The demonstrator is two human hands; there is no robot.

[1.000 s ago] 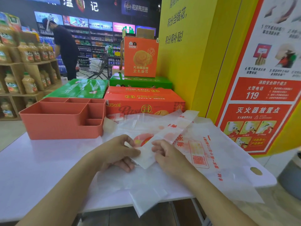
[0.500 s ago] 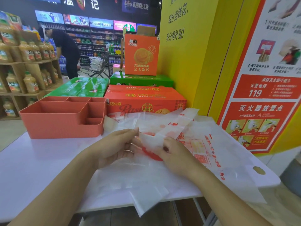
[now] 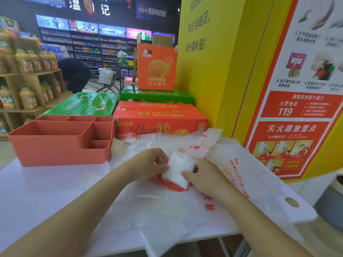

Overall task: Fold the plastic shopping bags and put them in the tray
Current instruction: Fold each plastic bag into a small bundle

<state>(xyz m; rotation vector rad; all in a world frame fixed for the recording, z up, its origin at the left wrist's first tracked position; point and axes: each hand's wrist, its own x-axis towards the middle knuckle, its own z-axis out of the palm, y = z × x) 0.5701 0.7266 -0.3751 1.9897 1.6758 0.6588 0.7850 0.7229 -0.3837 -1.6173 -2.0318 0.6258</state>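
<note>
A white plastic bag folded into a small thick strip (image 3: 178, 168) lies between my hands over the middle of the table. My left hand (image 3: 148, 162) pinches its left edge with curled fingers. From the right, my right hand (image 3: 206, 177) grips the strip's lower corner. Under it lie several flat white shopping bags (image 3: 246, 182) with red print, spread across the table's right half. The coral tray (image 3: 61, 143) with several compartments stands at the back left, apart from both hands; nothing shows inside it.
The white table (image 3: 46, 191) ends at a front edge close to me, where bags hang over. Red and green cartons (image 3: 159, 117) are stacked behind the bags. A yellow wall (image 3: 213, 71) with a red poster rises on the right. Drink shelves stand far left.
The long bag strip has been folded over toward the far side into a short thick packet. Both hands moved up and closer together around it.
</note>
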